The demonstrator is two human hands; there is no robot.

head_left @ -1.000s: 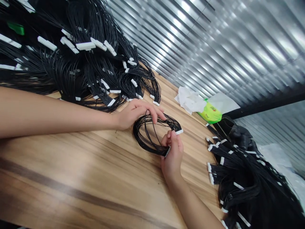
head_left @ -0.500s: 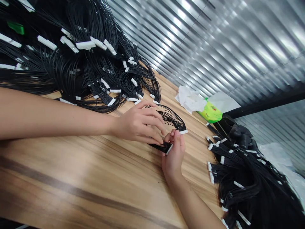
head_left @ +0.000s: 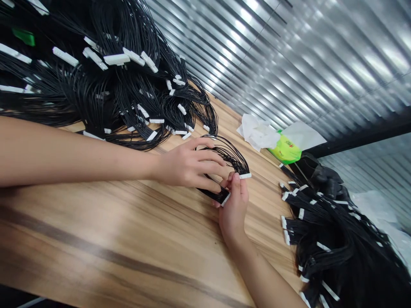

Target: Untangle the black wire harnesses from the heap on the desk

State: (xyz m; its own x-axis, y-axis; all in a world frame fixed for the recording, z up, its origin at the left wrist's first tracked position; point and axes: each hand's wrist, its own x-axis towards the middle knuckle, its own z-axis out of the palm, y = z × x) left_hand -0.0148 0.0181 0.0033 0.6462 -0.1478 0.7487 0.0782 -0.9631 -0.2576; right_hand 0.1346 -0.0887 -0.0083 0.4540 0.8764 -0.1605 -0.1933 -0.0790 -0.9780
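Note:
My right hand (head_left: 235,205) is closed on a black wire harness (head_left: 236,159), holding it near its two white end connectors. One white connector (head_left: 245,176) sticks out above the thumb; the other (head_left: 225,199) lies across the palm side. Between them the wires bend round in a loop to the left. My left hand (head_left: 195,164) reaches in over this loop with its fingers spread and stretched out. Its fingertips are close to the wires and to the right fingers; whether they press on the wires I cannot tell.
A big heap of black harnesses (head_left: 125,94) with white connectors covers the table's far left. Another pile (head_left: 337,239) lies at the right. A green packet (head_left: 285,147) and crumpled white tissue (head_left: 258,131) sit at the back, before a corrugated metal wall (head_left: 289,55).
My left hand has shifted slightly right, its fingertips now nearer the right fingers. The held harness and its connectors have moved a little to the left in my right hand.

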